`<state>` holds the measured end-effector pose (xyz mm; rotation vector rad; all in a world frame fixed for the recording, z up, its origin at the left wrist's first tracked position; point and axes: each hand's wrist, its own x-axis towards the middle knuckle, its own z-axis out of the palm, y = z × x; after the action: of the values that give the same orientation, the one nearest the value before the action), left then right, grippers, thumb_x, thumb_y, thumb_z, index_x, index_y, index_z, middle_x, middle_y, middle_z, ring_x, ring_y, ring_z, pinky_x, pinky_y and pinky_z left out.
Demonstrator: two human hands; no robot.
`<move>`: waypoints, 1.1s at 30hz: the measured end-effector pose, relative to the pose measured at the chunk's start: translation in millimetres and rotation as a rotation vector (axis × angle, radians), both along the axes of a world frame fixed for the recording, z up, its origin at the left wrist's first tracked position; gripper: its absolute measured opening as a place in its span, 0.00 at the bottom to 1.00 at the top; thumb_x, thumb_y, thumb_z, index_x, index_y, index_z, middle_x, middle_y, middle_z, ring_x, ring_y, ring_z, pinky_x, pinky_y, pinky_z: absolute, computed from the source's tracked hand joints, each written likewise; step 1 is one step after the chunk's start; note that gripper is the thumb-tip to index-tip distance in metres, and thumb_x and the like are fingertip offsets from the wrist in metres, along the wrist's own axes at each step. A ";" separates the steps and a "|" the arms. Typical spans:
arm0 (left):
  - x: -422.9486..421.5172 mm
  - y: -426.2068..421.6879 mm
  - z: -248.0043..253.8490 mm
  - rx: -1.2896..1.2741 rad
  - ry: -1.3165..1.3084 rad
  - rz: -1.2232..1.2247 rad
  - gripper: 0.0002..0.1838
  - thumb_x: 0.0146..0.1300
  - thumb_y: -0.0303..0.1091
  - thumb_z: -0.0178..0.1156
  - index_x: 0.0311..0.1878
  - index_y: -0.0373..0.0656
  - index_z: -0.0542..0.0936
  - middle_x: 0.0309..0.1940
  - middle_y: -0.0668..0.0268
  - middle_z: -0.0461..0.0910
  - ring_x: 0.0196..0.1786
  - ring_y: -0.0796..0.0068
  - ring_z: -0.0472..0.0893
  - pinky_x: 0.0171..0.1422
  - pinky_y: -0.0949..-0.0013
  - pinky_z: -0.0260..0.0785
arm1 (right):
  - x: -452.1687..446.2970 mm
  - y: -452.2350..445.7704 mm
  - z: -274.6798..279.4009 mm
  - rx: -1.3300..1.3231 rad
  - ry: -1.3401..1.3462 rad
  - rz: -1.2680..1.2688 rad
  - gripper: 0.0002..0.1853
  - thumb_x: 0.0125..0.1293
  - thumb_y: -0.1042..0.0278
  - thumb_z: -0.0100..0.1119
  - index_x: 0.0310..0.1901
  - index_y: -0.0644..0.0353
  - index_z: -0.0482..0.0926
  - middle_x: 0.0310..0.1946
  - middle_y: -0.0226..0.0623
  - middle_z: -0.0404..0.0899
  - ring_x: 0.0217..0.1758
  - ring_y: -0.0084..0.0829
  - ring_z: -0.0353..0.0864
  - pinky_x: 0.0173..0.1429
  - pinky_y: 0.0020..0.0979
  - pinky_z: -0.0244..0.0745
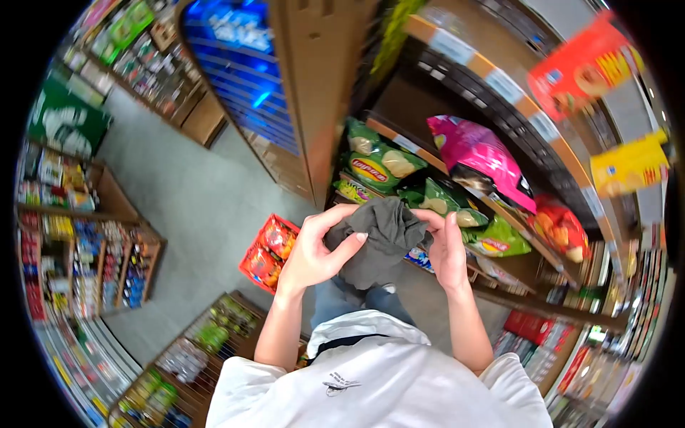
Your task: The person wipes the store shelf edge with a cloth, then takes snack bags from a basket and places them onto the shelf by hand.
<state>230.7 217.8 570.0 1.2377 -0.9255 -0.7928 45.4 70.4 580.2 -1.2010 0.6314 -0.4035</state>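
Observation:
A crumpled dark grey cloth (378,239) hangs between my two hands, in front of my body. My left hand (319,245) grips its left side, with the thumb lying over the fabric and the other fingers partly hidden behind it. At the upper right edge of the cloth is my right hand (448,250), its curled fingers holding the fabric. Just beyond the hands, green chip bags (379,167) lie on a shelf.
On the floor to the left stands a red basket (246,265) with red packages inside. A large pink bag (485,160) and a red bag (560,227) sit on the right shelving. A brown shelf end panel (314,93) rises ahead; a wire rack (203,381) stands lower left.

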 end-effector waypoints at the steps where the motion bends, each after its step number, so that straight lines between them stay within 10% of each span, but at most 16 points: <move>1: -0.2 -4.8 4.5 -0.002 -0.016 -0.046 0.17 0.64 0.21 0.62 0.56 0.29 0.79 0.45 0.63 0.84 0.48 0.78 0.81 0.55 0.72 0.73 | -1.3 2.6 10.9 -0.002 -0.016 -0.046 0.31 0.77 0.46 0.44 0.60 0.70 0.75 0.55 0.39 0.79 0.61 0.31 0.74 0.70 0.34 0.63; 6: -9.5 -23.0 18.5 0.030 -0.042 -0.193 0.17 0.61 0.22 0.65 0.53 0.30 0.81 0.44 0.56 0.87 0.47 0.72 0.84 0.55 0.69 0.75 | -14.0 22.2 34.3 -0.494 0.044 -0.092 0.28 0.58 0.71 0.76 0.59 0.67 0.77 0.50 0.38 0.82 0.53 0.25 0.79 0.60 0.29 0.74; 12: -29.9 -35.8 34.6 0.040 -0.059 -0.228 0.15 0.62 0.25 0.67 0.52 0.31 0.81 0.40 0.64 0.85 0.43 0.79 0.81 0.51 0.73 0.74 | -53.4 19.7 42.8 -0.324 0.028 -0.230 0.09 0.71 0.71 0.64 0.47 0.67 0.83 0.39 0.31 0.86 0.41 0.16 0.80 0.47 0.22 0.76; 33: -273.6 -89.1 68.0 0.087 -0.380 -0.517 0.13 0.61 0.27 0.70 0.47 0.34 0.82 0.34 0.67 0.83 0.36 0.81 0.78 0.43 0.75 0.71 | -332.9 36.3 47.5 -0.524 -0.040 -0.812 0.08 0.76 0.69 0.56 0.50 0.65 0.78 0.32 0.23 0.79 0.34 0.13 0.71 0.41 0.19 0.69</move>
<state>-42.9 128.6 638.0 1.2628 -1.5747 -1.0263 -287.5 106.8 627.7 -1.3815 1.0084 -1.3352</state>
